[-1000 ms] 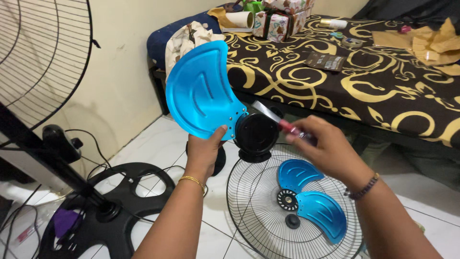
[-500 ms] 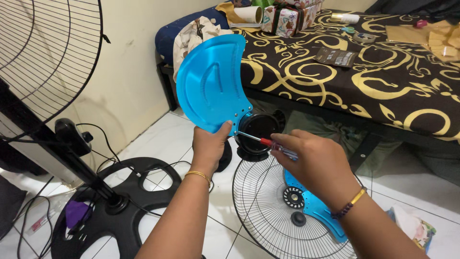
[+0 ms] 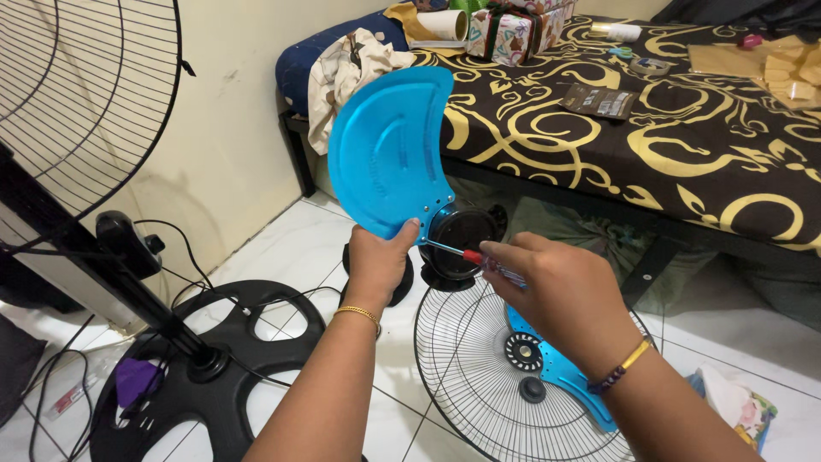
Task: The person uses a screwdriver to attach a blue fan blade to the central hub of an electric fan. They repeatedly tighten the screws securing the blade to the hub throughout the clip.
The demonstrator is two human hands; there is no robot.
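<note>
My left hand (image 3: 376,261) grips the lower edge of a blue metal fan blade (image 3: 389,150), held upright, with a black round hub (image 3: 462,235) at its base. My right hand (image 3: 547,295) holds a small screwdriver (image 3: 466,255) with a red and clear handle; its thin shaft points left, its tip at the blade's base near the hub. Below my right hand, a round wire fan guard (image 3: 466,368) lies on the floor with more blue blades (image 3: 564,376) and a black centre ring on it.
A standing fan's wire cage (image 3: 77,94), black pole and round black base (image 3: 214,359) with cables are at the left. A bed (image 3: 684,145) with a black and gold cover carries wrapped boxes, papers and small items. White tiled floor lies below.
My right hand came in from the right and brought the screwdriver's tip to the blade's base. The blade tilted slightly and the view shifted a little.
</note>
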